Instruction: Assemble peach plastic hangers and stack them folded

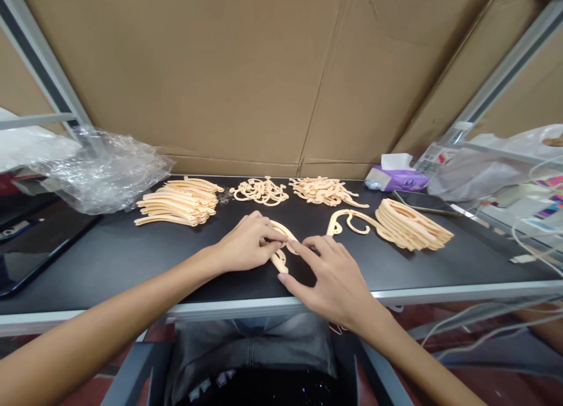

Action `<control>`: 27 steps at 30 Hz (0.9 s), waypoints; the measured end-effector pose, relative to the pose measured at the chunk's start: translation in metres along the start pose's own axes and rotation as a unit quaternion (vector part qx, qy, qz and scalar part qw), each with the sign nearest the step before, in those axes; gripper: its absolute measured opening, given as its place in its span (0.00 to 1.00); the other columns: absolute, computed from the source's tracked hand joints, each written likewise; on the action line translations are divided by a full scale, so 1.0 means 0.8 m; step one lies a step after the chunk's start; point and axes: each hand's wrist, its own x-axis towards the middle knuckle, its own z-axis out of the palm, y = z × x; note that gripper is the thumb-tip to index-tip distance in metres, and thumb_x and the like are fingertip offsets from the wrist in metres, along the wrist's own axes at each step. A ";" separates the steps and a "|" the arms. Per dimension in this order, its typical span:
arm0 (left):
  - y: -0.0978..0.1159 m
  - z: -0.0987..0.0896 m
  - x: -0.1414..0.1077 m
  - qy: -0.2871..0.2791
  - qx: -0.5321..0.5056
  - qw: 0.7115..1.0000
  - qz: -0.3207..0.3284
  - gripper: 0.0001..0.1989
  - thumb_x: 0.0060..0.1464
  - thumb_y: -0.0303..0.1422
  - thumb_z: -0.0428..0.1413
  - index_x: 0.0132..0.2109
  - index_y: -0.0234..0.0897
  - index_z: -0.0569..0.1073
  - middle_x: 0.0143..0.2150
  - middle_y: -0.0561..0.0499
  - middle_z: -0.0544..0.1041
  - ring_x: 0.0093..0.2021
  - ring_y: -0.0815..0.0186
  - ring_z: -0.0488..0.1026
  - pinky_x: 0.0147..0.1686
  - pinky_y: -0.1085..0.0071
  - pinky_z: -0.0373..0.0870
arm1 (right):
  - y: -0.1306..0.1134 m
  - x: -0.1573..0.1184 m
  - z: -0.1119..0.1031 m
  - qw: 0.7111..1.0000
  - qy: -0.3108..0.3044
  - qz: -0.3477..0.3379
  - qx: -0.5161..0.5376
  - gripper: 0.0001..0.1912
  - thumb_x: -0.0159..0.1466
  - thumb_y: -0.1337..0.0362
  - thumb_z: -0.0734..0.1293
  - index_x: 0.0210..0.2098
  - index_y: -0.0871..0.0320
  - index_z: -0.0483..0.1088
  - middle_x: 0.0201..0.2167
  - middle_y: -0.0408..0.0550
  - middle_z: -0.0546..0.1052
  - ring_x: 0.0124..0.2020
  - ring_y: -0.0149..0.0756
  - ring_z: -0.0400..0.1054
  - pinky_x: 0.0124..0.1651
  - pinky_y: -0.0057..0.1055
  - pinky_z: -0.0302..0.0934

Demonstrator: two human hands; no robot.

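Note:
Near the table's front edge, my left hand (253, 242) has its fingers and thumb closed on a pale peach plastic hanger part (280, 260) with a curved hook-like piece at its top. My right hand (329, 274) reaches in from the other side, its index finger and thumb gripping the same part. Fingers hide much of the joint between the pieces. Just beyond my right hand lies a joined hanger piece with a curl (358, 215). It meets a fanned stack of similar hanger pieces (411, 225) at the right.
Along the back lie a pile of long slats (180, 202), a heap of small hooks (260, 190) and a heap of curved pieces (325, 190). Clear plastic wrap (109, 171) sits at the left, above a dark tablet (39, 247). A purple tissue pack (398, 177) and a phone (424, 202) are at the right.

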 end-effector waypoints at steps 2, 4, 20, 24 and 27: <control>-0.001 0.001 -0.001 0.001 0.009 1.000 -0.001 0.12 0.64 0.34 0.53 0.46 0.48 0.82 0.40 0.50 0.80 0.42 0.60 0.67 0.44 0.62 0.63 | -0.001 0.001 -0.002 1.000 -0.008 -0.003 -0.006 0.21 0.63 0.50 0.67 0.52 0.53 0.75 0.41 0.52 0.75 0.44 0.45 0.66 0.47 0.43 0.61; -0.001 0.001 -0.002 -0.001 0.011 1.000 0.002 0.13 0.64 0.34 0.53 0.47 0.48 0.82 0.40 0.50 0.80 0.41 0.60 0.67 0.44 0.62 0.63 | -0.002 0.002 -0.002 1.000 -0.009 -0.004 -0.007 0.20 0.63 0.50 0.67 0.49 0.53 0.76 0.40 0.52 0.74 0.43 0.45 0.66 0.47 0.43 0.61; 0.004 0.004 -0.003 -0.007 -0.018 1.000 -0.011 0.13 0.66 0.35 0.51 0.48 0.46 0.81 0.45 0.49 0.79 0.44 0.60 0.67 0.47 0.60 0.64 | -0.002 0.002 -0.002 1.000 0.003 0.000 0.009 0.20 0.63 0.52 0.67 0.51 0.53 0.75 0.40 0.52 0.74 0.42 0.44 0.66 0.47 0.43 0.62; 0.006 0.003 -0.003 -0.009 -0.026 1.000 -0.011 0.13 0.66 0.35 0.51 0.47 0.45 0.81 0.45 0.49 0.79 0.45 0.59 0.67 0.48 0.59 0.63 | 0.000 0.002 -0.002 0.999 0.023 0.011 0.031 0.20 0.60 0.57 0.67 0.50 0.56 0.74 0.39 0.52 0.76 0.42 0.45 0.68 0.46 0.43 0.65; 0.006 0.001 -0.001 -0.004 -0.029 0.999 -0.017 0.14 0.67 0.36 0.50 0.49 0.45 0.80 0.41 0.48 0.78 0.44 0.59 0.66 0.48 0.59 0.63 | 0.003 0.001 -0.004 0.998 0.032 0.018 0.055 0.22 0.58 0.59 0.68 0.51 0.58 0.72 0.40 0.53 0.78 0.42 0.46 0.70 0.47 0.44 0.67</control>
